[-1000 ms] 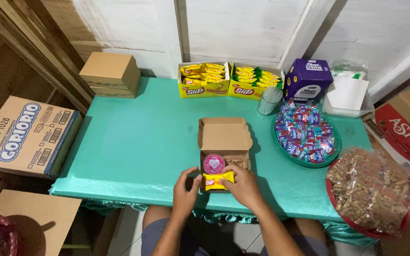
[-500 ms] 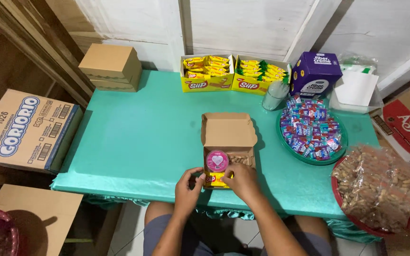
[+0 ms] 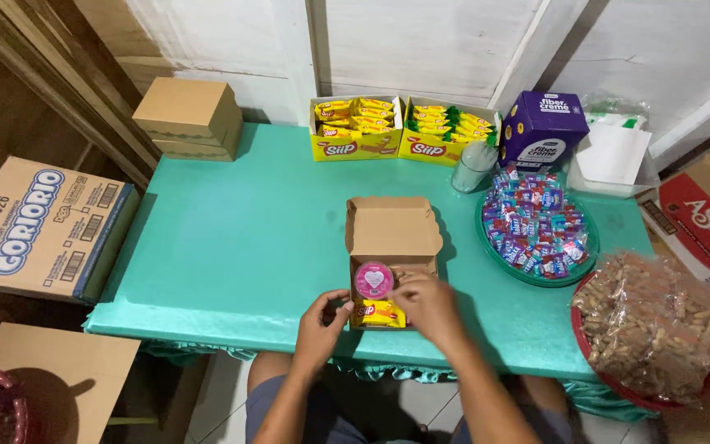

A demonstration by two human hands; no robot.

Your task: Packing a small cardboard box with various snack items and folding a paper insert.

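A small brown cardboard box (image 3: 394, 224) lies open on the green table (image 3: 240, 247), lid tipped back. Inside are a round pink-lidded cup (image 3: 373, 280) and a yellow snack packet (image 3: 380, 313) along the near edge. My left hand (image 3: 322, 322) rests against the box's near left corner. My right hand (image 3: 427, 301) hovers over the box's right half, fingers bent above the contents and covering what lies there. Neither hand visibly grips anything.
At the table's far edge stand two yellow display boxes of snack packets (image 3: 355, 130), a clear cup (image 3: 472, 164), a purple carton (image 3: 542, 127) and stacked brown boxes (image 3: 189, 117). A green tray of wrapped sweets (image 3: 536, 232) and a red tray of bagged peanuts (image 3: 651, 329) lie right.
The yellow packet went from between my hands down into the box's near edge. My right hand then lifted off it and shifted up over the box's right half.
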